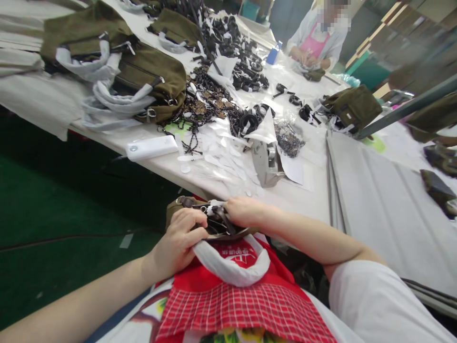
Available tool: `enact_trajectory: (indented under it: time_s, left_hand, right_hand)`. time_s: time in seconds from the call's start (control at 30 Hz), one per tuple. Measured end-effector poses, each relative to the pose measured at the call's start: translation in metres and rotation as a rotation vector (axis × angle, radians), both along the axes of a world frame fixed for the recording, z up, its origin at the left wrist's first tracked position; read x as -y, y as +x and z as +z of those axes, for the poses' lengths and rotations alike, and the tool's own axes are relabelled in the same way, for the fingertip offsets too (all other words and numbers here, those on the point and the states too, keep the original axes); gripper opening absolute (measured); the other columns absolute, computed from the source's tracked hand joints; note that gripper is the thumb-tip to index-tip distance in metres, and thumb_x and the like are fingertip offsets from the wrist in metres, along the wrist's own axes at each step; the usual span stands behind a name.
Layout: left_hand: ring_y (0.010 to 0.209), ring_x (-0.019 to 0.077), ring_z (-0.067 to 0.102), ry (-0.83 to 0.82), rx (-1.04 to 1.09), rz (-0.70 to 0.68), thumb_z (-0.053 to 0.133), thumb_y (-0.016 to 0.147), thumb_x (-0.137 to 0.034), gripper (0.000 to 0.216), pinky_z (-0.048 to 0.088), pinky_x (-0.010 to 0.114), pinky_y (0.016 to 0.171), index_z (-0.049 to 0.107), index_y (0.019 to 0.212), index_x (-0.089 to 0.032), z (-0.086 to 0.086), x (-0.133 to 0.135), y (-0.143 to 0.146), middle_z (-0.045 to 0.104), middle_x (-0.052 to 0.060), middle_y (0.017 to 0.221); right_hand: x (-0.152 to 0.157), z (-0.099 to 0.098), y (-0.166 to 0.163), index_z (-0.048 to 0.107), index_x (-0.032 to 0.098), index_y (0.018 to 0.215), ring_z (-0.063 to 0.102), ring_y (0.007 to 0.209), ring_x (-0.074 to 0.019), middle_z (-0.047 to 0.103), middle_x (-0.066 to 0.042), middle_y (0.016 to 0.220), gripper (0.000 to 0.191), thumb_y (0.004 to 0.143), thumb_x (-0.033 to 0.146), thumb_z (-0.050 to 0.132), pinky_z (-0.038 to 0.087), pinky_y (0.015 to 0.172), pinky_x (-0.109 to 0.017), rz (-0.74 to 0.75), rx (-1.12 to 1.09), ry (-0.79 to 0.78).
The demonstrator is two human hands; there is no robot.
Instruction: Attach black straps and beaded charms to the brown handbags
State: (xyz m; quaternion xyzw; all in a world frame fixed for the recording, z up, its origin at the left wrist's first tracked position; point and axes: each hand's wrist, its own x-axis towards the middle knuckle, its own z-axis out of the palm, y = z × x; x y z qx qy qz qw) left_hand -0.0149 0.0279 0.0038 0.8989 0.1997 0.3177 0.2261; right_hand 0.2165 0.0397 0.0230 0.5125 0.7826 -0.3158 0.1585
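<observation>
An olive-green bag (175,208) lies in my lap at the table's near edge, with black straps and metal rings on top and a white wrapped handle (232,270) looping down over my red apron. My left hand (180,240) is curled around the bag's left side and the base of the white handle. My right hand (246,212) is closed on the black strap and hardware at the bag's top. Both hands touch the bag.
The white table (374,209) carries several olive bags (143,71), a heap of black straps and buckles (228,57), white paper pieces, a white power bank (152,147) and a tape dispenser (266,162). Another person (314,43) works at the far end. Green floor lies left.
</observation>
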Motion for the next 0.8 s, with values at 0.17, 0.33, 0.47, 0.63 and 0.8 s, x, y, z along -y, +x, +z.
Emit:
enact_trajectory:
  time_s: [0.17,0.33,0.47,0.63,0.8]
  left_hand:
    - [0.098,0.0199,0.061,-0.061,-0.002,-0.037,0.055,0.087,-0.010,0.015,0.042,0.039,0.094,0.063,0.082,-0.021,0.000,-0.003,-0.003,0.065,0.004,0.091]
    - [0.102,0.0198,0.062,-0.072,-0.014,-0.010,0.056,0.087,-0.011,0.015,0.039,0.040,0.100,0.064,0.081,-0.022,0.000,-0.007,-0.009,0.067,0.003,0.091]
    - [0.103,0.0190,0.064,-0.083,-0.076,-0.023,0.052,0.089,-0.012,0.017,0.035,0.039,0.106,0.061,0.078,-0.022,0.010,-0.008,-0.022,0.068,0.001,0.085]
    - [0.105,0.0173,0.064,-0.134,-0.122,-0.085,0.047,0.091,-0.012,0.021,0.031,0.037,0.111,0.061,0.080,-0.022,0.018,-0.003,-0.032,0.069,0.000,0.083]
    - [0.101,0.0164,0.064,-0.177,-0.095,-0.026,0.049,0.090,-0.012,0.021,0.031,0.036,0.108,0.061,0.077,-0.022,0.011,-0.006,-0.033,0.069,0.000,0.082]
  right_hand:
    - [-0.013,-0.028,0.003,0.070,0.014,0.100,0.064,0.083,-0.0146,0.073,-0.002,0.097,0.022,0.098,0.028,0.054,0.051,0.077,-0.022,-0.039,-0.533,-0.458]
    - [-0.009,-0.038,-0.011,0.067,0.014,0.087,0.057,0.074,-0.0130,0.066,0.001,0.081,0.023,0.097,0.030,0.054,0.048,0.068,-0.021,-0.118,-0.657,-0.348]
    - [-0.023,0.000,-0.012,0.069,0.013,0.086,0.060,0.081,-0.0168,0.068,-0.006,0.092,0.018,0.095,0.022,0.056,0.046,0.076,-0.026,-0.098,-0.344,0.090]
    - [-0.039,0.030,-0.008,0.073,0.013,0.090,0.059,0.095,-0.0242,0.067,-0.012,0.096,0.025,0.098,0.025,0.052,0.044,0.083,-0.032,0.067,-0.015,0.397]
    - [-0.028,0.027,-0.020,0.075,0.011,0.092,0.056,0.101,-0.0278,0.065,-0.016,0.103,0.025,0.094,0.025,0.055,0.045,0.085,-0.034,0.101,0.040,0.309]
